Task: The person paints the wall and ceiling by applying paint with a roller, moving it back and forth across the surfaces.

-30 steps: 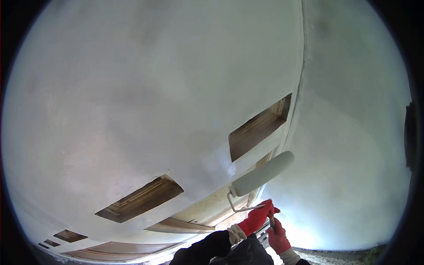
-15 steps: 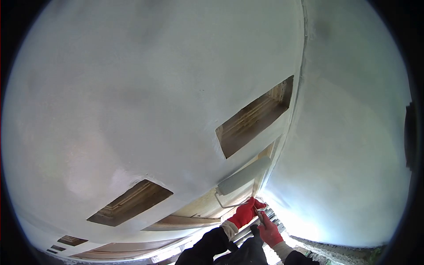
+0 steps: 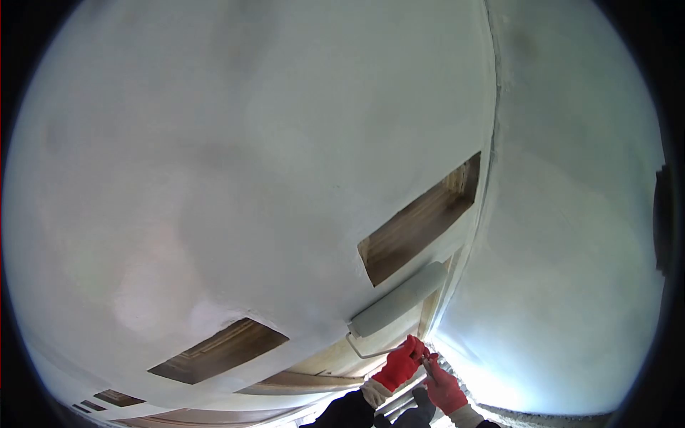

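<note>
A paint roller (image 3: 399, 299) with a long grey-white sleeve lies slantwise against the wall (image 3: 285, 178), just below a rectangular opening (image 3: 422, 225). Its thin wire frame runs from the sleeve's left end down to my hands. My left hand (image 3: 401, 364), in a red glove with a pale cuff, is closed around the roller's handle near the wire. Lower and to the right, my right hand (image 3: 444, 386), gloved in red as well, is wrapped round the lower part of the same handle. Much of the handle is hidden by the gloves.
A second recessed opening (image 3: 221, 351) is at the lower left, with smaller ones farther off. A pale side wall (image 3: 564, 214) meets the painted wall along a cornered seam at right. Under the roller is a wooden-looking recess (image 3: 325, 367). Bright light glares at lower right.
The view has tilted up, so the wall openings appear lower. Relative to the wall, the roller has moved up closer to the right-hand opening. Both hands still grip the handle.
</note>
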